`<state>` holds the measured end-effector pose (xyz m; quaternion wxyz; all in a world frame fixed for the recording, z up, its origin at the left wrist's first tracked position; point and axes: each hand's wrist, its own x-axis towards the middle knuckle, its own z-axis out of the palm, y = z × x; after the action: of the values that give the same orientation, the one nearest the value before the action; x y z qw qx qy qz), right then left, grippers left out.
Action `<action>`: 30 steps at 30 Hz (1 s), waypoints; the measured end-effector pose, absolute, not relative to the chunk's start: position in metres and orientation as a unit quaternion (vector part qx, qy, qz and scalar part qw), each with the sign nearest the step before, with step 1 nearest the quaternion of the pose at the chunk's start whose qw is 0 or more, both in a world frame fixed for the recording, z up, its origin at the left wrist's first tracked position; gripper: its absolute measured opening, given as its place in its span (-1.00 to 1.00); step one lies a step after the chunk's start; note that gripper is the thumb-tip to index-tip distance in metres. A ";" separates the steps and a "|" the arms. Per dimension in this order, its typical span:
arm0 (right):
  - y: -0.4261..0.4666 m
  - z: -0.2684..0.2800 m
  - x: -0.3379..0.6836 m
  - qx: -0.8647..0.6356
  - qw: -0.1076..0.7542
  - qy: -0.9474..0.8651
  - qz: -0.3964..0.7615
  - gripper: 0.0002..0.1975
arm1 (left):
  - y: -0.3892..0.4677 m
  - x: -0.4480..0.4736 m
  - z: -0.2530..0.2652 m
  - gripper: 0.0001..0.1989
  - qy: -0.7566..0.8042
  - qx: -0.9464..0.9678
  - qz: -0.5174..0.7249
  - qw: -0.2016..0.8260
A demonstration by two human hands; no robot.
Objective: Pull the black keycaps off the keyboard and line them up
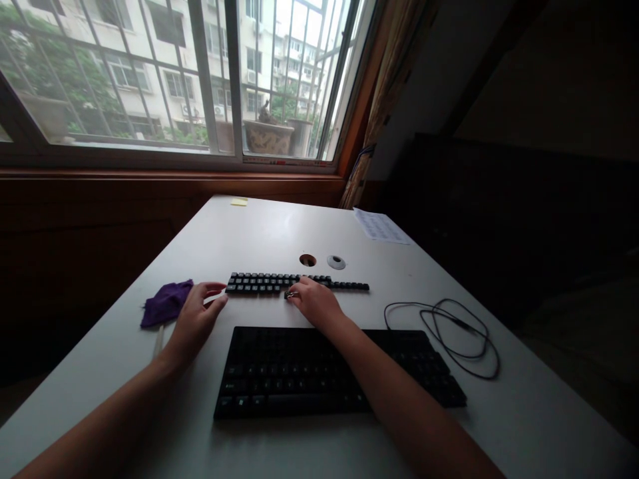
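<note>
Loose black keycaps lie lined up in rows on the white table, beyond a black keyboard. My left hand is at the left end of these rows, thumb and fingers apart, fingertips close to the end keycap; I cannot tell if they touch it. My right hand reaches over the keyboard and pinches a small black keycap at the near edge of the rows. Lettered keys show on the keyboard's near part, while its far part looks plain dark. My right forearm hides some of it.
Left of my left hand lies a purple cloth with a pale stick by it. A black cable coils at the right. Farther back are a round hole, its grey cover, a printed sheet and a yellow note.
</note>
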<state>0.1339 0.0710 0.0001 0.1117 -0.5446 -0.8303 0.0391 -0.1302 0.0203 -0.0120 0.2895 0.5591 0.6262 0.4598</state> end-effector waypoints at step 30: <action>0.061 -0.004 0.134 -0.508 0.111 -0.854 0.027 -0.64 | 0.020 -0.128 -0.011 -0.57 0.627 0.574 0.443 0.285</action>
<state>0.1337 0.0611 -0.0038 0.1107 -0.5082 -0.8537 0.0271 -0.1285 0.0198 -0.0111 0.2847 0.5741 0.6270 0.4431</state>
